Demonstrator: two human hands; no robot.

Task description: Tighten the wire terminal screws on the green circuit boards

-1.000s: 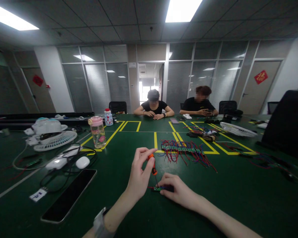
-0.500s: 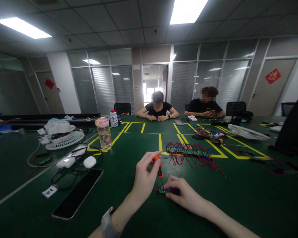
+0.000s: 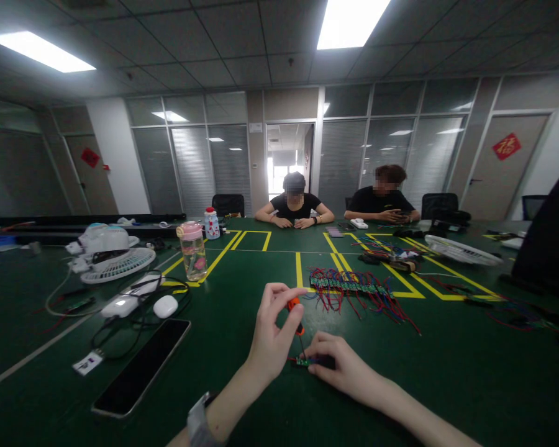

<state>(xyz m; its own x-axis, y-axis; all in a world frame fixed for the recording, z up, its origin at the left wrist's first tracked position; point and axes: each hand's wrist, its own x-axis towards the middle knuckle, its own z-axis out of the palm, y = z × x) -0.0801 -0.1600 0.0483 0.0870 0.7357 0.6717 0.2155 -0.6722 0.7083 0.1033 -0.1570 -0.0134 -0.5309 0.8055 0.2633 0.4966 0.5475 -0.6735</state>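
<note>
My left hand has its thumb and fingers around the orange-and-black handle of a screwdriver. The tool stands nearly upright, its thin shaft running down to a small green circuit board on the table. Whether the tip sits in a screw is too small to tell. My right hand pinches the board's right end between thumb and fingers, hiding part of it. A short red wire shows at the board's left end. Beyond my hands lies a row of similar boards with red and blue wires.
The green table carries yellow tape lines. To the left are a black phone, a white earbud case, cables, a pink-lidded bottle and a white fan. Two people sit across the table; another fan lies right.
My left fingers have shifted on the screwdriver's handle, with the index finger now lifted more over its top. My right hand stays on the board. The view has moved slightly.
</note>
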